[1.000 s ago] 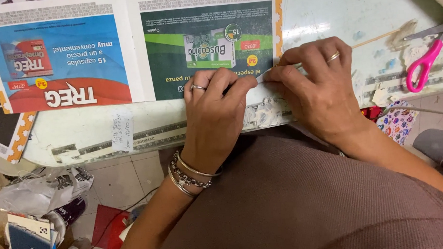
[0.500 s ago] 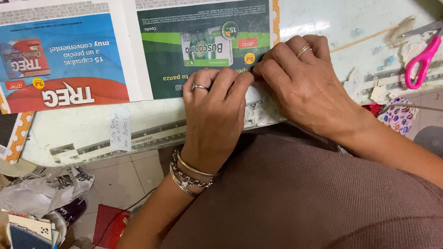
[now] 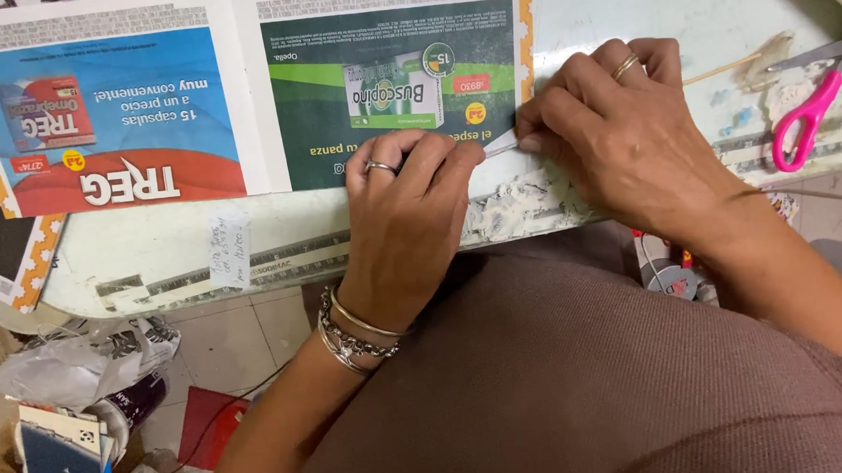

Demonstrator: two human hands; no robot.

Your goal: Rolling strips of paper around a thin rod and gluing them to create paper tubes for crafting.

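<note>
We press our left hand (image 3: 410, 194) flat on the green advertisement page (image 3: 391, 86) near the desk's (image 3: 138, 249) front edge. Our right hand (image 3: 615, 138), just beside it, pinches a small white strip (image 3: 500, 146) at the page's corner. Pink scissors (image 3: 807, 116) lie toward the right edge.

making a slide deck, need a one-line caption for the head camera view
Left hand presses a green advert sheet flat on a white table while the right hand pinches its corner; pink scissors lie nearby.
</note>
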